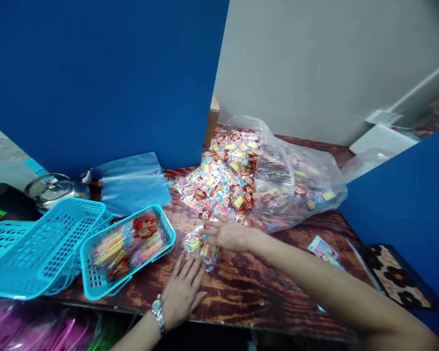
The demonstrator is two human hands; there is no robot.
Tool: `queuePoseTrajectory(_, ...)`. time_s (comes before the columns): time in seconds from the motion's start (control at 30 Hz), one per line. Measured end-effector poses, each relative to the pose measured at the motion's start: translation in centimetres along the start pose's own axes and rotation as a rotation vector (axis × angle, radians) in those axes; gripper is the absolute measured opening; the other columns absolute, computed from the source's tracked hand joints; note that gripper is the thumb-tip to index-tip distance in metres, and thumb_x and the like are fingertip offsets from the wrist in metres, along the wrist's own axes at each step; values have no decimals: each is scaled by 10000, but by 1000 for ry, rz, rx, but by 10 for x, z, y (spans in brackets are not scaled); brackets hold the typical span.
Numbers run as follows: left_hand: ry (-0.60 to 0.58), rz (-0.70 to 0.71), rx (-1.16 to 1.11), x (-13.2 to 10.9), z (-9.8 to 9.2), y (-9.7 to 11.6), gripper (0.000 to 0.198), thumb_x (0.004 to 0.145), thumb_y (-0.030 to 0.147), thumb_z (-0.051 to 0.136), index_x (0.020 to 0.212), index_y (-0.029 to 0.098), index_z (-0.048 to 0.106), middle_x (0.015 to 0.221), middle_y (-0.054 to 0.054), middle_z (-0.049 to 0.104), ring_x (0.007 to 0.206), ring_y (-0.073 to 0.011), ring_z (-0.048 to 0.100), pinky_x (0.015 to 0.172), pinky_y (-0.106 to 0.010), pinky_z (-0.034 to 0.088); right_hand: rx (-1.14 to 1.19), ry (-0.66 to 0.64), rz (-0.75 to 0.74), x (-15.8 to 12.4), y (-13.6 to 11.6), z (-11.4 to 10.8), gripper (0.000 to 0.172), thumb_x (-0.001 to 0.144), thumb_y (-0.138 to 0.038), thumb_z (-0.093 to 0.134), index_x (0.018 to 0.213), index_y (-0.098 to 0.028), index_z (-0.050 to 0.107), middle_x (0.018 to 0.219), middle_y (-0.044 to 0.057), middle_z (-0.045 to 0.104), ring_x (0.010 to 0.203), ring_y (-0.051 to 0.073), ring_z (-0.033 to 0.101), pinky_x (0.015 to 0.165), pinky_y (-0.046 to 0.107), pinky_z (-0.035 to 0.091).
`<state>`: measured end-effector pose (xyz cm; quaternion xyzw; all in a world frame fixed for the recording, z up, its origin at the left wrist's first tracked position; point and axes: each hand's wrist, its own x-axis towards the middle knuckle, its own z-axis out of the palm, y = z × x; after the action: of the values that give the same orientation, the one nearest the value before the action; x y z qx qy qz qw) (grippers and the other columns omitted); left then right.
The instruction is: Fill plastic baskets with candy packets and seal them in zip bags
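My left hand, with a silver watch on its wrist, lies nearly flat at the table's front edge. Its spread fingertips touch the lower side of a few small clear packets with yellow and pink contents. From the right my right hand reaches over the same packets, fingers stretched out and slightly blurred, none visibly gripping. Just beyond it spreads a large heap of similar packets with cartoon figures. They spill out of a big clear plastic bag lying on its side.
On the left a blue basket holds larger packets, beside stacked blue baskets. Behind them lie a clear plastic sheet or bag and a metal kettle. A printed card and a flower-patterned tray are on the right. Blue panels border the table.
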<state>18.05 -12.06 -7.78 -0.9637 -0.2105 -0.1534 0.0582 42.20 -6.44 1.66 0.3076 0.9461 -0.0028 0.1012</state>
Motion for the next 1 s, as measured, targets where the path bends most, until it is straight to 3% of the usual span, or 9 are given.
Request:
queuePoseTrajectory(0.1,17,-21,-12,-5,-5,-3,459,890,393,443,1287,165,471,1362,-114,463,1275,-252,363,1089,-441,127,-27,-2,-70,11,-20,16,155,912,-213,462,901,-175,612,1218,74,551,1135,217,459,940,409,329)
queuePoseTrajectory(0.17,20,-69,-32,-11,-9,-2,453,889,335,454,1305,156,452,1385,-123,431,1292,-258,341,1079,-439,184,-29,5,-30,13,-24,22,161,919,-203,437,957,-178,591,1076,81,603,1002,201,519,868,388,365)
queuePoseTrajectory(0.3,59,-158,-79,-23,-13,0,456,881,250,455,1321,133,433,1390,-140,418,1314,-263,307,1053,-423,270,48,2,77,1,-21,13,240,906,-201,429,1122,-204,534,911,64,624,866,201,525,791,371,375)
queuePoseTrajectory(0.4,69,-183,-81,-22,-11,-2,475,880,253,451,1337,127,413,1389,-134,422,1311,-261,313,1053,-424,276,130,-34,105,-10,-21,3,160,865,-222,480,980,-180,582,903,68,623,866,200,519,827,367,361)
queuePoseTrajectory(0.5,49,-211,-64,-14,-6,-4,496,885,300,445,1349,128,398,1403,-130,406,1311,-277,312,1043,-442,285,170,-76,127,-21,-30,8,109,848,-244,510,907,-192,586,947,66,614,870,197,530,815,351,371)
queuePoseTrajectory(0.67,34,-226,-84,-4,6,-7,474,888,331,433,1316,127,440,1356,-134,467,1258,-298,393,1024,-489,309,155,-84,184,-26,-47,21,241,877,-224,466,1106,-185,532,1033,100,611,912,207,552,848,377,370)
queuePoseTrajectory(0.8,80,-253,-220,-10,6,-7,448,892,231,421,1331,141,407,1345,-132,477,1256,-254,413,1033,-451,347,235,-119,256,-4,-42,13,269,813,-318,557,1033,-163,555,976,101,614,879,217,561,787,359,409)
queuePoseTrajectory(0.93,178,-484,-434,-15,-6,-4,494,907,200,392,1388,169,279,1333,-145,467,1236,-216,443,997,-381,425,180,-51,181,30,-28,9,299,758,-299,603,1015,-150,563,1158,142,543,1061,260,498,839,385,398)
queuePoseTrajectory(1.0,196,-587,-512,-14,-12,0,531,910,228,403,1405,180,219,1342,-155,443,1238,-227,441,986,-400,440,145,-68,159,39,-27,10,324,746,-305,617,1026,-152,559,1149,145,549,1032,265,515,830,399,401)
